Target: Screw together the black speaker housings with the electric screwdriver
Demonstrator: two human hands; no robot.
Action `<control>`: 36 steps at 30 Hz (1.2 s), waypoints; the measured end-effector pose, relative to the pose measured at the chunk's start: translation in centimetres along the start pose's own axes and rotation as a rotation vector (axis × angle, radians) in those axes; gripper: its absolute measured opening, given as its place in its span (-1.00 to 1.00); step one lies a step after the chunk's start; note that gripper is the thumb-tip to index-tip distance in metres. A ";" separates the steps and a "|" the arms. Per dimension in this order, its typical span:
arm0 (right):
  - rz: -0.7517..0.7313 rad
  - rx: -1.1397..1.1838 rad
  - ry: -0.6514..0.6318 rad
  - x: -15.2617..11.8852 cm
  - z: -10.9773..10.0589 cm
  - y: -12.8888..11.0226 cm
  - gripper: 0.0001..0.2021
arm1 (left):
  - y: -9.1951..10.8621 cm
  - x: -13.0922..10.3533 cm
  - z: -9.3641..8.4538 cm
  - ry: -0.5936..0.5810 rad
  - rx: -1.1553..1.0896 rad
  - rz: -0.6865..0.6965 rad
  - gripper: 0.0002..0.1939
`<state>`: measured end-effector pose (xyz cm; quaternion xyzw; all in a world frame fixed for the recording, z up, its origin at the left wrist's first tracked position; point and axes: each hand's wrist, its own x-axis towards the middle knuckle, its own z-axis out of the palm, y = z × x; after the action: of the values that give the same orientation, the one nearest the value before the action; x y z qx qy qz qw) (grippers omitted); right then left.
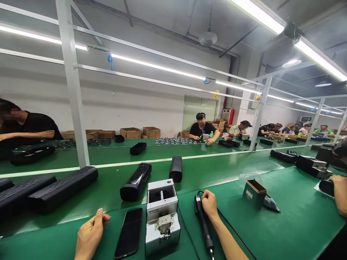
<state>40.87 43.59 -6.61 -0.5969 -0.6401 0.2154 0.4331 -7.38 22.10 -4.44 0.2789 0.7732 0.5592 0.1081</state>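
Observation:
My left hand (pixel 90 233) is above the near edge of the green bench, left of a black smartphone (pixel 128 233). Its thumb presses against curled fingers, and nothing shows in them. My right hand (pixel 210 204) is a loose fist beside the top end of a black electric screwdriver (pixel 202 220); whatever the fingers hold, if anything, is hidden. The screwdriver lies with its bit towards me. Between my hands stands a white and grey screw feeder (pixel 162 216) with a metal pick-up block at its front.
Black elongated housings (pixel 135 182) lie on the green conveyor belt (pixel 108 187) ahead. At right are a green open box (pixel 255 193), a plastic bag (pixel 271 203) and a co-worker's hand (pixel 338 189). A white post (pixel 73 90) rises at left. Several people sit across the line.

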 end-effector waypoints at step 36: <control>0.126 0.171 -0.085 0.4 1.2 1.5 -0.63 | 1.0 -0.8 0.0 0.019 -0.058 0.013 -0.65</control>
<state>40.85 44.51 -8.34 -0.5870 -0.5984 0.3211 0.4407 -6.42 21.86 -3.65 0.2755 0.7558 0.5847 0.1050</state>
